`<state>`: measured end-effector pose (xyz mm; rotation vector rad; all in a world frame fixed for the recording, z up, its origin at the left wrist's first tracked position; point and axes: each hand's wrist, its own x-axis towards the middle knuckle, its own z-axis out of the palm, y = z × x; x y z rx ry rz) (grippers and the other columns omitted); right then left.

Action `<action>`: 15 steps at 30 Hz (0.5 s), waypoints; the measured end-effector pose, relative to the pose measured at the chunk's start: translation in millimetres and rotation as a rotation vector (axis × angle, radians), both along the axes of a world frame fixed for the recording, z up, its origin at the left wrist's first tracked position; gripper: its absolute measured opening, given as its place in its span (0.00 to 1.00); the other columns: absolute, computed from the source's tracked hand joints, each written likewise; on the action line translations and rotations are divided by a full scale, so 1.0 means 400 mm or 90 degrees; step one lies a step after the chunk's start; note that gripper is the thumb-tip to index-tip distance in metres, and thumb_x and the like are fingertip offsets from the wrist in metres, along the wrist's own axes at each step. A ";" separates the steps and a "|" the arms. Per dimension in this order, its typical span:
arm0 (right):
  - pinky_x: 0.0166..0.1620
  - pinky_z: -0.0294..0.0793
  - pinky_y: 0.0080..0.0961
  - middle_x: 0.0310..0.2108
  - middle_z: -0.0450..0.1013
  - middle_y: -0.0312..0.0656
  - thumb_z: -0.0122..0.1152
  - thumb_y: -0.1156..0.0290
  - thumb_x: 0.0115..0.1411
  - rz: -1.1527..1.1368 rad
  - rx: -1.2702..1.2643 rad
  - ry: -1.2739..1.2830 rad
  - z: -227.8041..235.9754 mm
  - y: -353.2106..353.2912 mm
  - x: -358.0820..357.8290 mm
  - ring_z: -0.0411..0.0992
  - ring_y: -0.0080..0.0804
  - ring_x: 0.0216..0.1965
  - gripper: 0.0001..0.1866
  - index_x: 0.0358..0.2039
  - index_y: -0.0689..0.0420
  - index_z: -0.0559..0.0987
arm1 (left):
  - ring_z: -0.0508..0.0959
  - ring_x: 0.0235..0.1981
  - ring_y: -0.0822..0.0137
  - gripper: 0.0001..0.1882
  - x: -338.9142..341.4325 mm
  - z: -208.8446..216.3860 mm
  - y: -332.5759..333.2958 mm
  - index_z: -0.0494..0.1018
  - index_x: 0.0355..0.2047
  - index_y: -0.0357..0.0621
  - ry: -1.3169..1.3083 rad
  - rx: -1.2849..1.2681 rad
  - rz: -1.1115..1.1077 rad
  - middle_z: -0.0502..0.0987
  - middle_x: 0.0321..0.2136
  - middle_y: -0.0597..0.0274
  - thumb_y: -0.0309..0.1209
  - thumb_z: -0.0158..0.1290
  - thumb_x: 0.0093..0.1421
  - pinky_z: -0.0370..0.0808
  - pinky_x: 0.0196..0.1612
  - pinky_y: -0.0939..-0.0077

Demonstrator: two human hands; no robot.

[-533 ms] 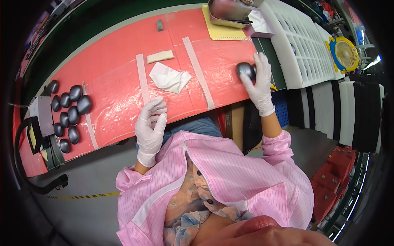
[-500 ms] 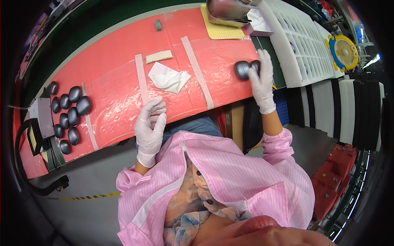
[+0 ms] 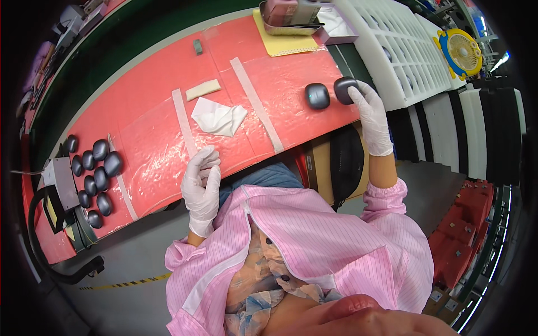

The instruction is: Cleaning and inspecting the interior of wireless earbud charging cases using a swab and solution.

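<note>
My right hand (image 3: 371, 120), in a white glove, grips a dark grey rounded case (image 3: 346, 89) by its right side, thumb and fingers at its edge. Just left of it, apart, a second dark case (image 3: 318, 96) lies on the red table cover and shows a small green light. My left hand (image 3: 200, 187), also gloved, hovers by the table's near edge with fingers loosely bent and thumb apart, nothing in it. Beyond that hand lies a crumpled white cloth (image 3: 218, 117), with a cream-coloured strip (image 3: 203, 89) behind it. Several more dark cases (image 3: 101, 179) are grouped at the far left.
A white foam tray (image 3: 392, 56) with rows of slots stands at the right, beside a yellow and blue fan (image 3: 462, 53). At the back are a yellow notebook (image 3: 288, 46), a metal tin and a tissue box (image 3: 339, 28). A grey box device (image 3: 63, 182) sits at the left end.
My right hand has shifted right and now grips one case, which stands apart from the other. My left hand stays almost in place. The whole view has turned slightly.
</note>
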<state>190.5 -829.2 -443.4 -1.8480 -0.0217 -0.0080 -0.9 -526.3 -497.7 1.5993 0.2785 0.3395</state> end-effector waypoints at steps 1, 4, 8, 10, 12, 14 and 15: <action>0.54 0.63 0.24 0.41 0.74 0.42 0.60 0.66 0.58 0.052 0.019 0.045 0.016 0.011 -0.004 0.69 0.27 0.44 0.17 0.45 0.63 0.76 | 0.76 0.42 0.72 0.20 -0.004 0.002 0.001 0.68 0.52 0.38 0.001 0.007 0.006 0.75 0.44 0.57 0.17 0.49 0.58 0.73 0.43 0.82; 0.56 0.62 0.27 0.46 0.72 0.44 0.62 0.67 0.56 0.119 -0.093 0.068 -0.028 0.053 -0.027 0.68 0.31 0.48 0.16 0.43 0.62 0.76 | 0.75 0.45 0.68 0.19 -0.003 -0.006 -0.009 0.67 0.52 0.34 0.039 -0.007 0.009 0.73 0.46 0.56 0.17 0.47 0.60 0.72 0.50 0.76; 0.55 0.62 0.26 0.48 0.71 0.44 0.62 0.66 0.56 0.286 -0.300 -0.158 -0.040 0.102 -0.048 0.66 0.32 0.49 0.14 0.39 0.62 0.76 | 0.75 0.47 0.66 0.18 -0.007 0.001 -0.013 0.68 0.51 0.34 0.047 0.021 0.034 0.73 0.48 0.54 0.16 0.46 0.60 0.73 0.50 0.74; 0.55 0.62 0.24 0.47 0.70 0.41 0.59 0.67 0.59 0.263 -0.061 -0.034 -0.039 0.106 -0.042 0.66 0.28 0.49 0.13 0.40 0.62 0.76 | 0.75 0.47 0.66 0.18 0.007 -0.002 -0.014 0.68 0.51 0.32 0.041 0.031 0.039 0.73 0.48 0.54 0.15 0.46 0.60 0.73 0.51 0.73; 0.56 0.61 0.21 0.48 0.69 0.39 0.53 0.68 0.63 0.239 0.082 0.075 -0.006 0.116 -0.047 0.65 0.24 0.51 0.14 0.44 0.64 0.75 | 0.75 0.47 0.64 0.17 0.009 0.025 -0.025 0.67 0.52 0.32 0.020 -0.019 0.033 0.73 0.48 0.53 0.21 0.46 0.62 0.73 0.50 0.73; 0.57 0.59 0.22 0.49 0.69 0.39 0.52 0.67 0.62 0.282 0.145 0.143 0.049 0.137 -0.068 0.65 0.25 0.52 0.15 0.44 0.64 0.76 | 0.75 0.48 0.61 0.20 0.026 0.085 -0.058 0.63 0.55 0.33 0.071 -0.190 -0.050 0.73 0.48 0.52 0.31 0.45 0.65 0.73 0.49 0.72; 0.57 0.59 0.23 0.50 0.69 0.40 0.52 0.67 0.61 0.352 0.152 0.153 0.071 0.152 -0.078 0.65 0.26 0.52 0.15 0.43 0.65 0.76 | 0.75 0.48 0.60 0.23 0.043 0.100 -0.081 0.62 0.56 0.34 0.080 -0.361 -0.104 0.72 0.49 0.51 0.36 0.45 0.65 0.74 0.48 0.72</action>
